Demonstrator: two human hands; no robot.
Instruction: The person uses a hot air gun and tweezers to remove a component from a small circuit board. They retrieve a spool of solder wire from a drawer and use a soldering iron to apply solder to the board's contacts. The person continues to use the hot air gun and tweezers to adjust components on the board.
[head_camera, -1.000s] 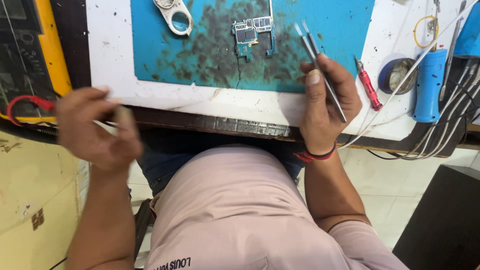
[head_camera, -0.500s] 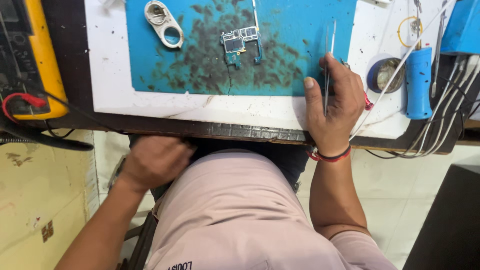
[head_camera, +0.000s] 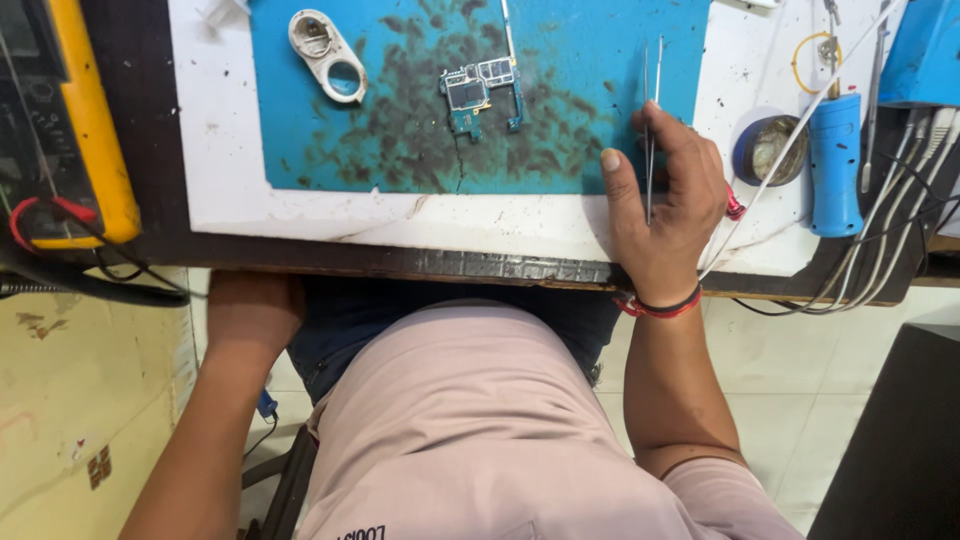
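Workbench top is a white slab (head_camera: 330, 220) with a dark front edge, and a blue work mat (head_camera: 560, 130) laid on it, heavily smudged black around its middle. Pale floor tiles show below the bench edge.

Right hand (head_camera: 665, 205) rests at 3 o'clock on the mat's lower right corner, palm down, fingers curled around thin metal tweezers (head_camera: 650, 120). Tweezer tips point to 12 o'clock, over the blue mat; the shaft runs under the fingers. Thumb is stretched out along the mat edge. Red-and-black bands sit on that wrist.

Left hand (head_camera: 250, 315) is below the bench edge at 8 o'clock, on the lap against dark trousers. Back of the hand faces the camera and the fingers are tucked out of sight, so I can't tell whether it is closed or holding anything.

Small circuit board (head_camera: 480, 95) lies on the mat at 12 o'clock, well apart from the tweezers and at 10 o'clock from the right hand. White plastic frame with two round openings (head_camera: 327, 55) lies at 11 o'clock on the mat's upper left.

Yellow multimeter (head_camera: 70, 130) stands at 9 o'clock, with red and black leads trailing off it. At 2 o'clock: a tape roll (head_camera: 768, 150) just beside the right hand, then a blue-handled tool (head_camera: 835, 160) with cables running past it.
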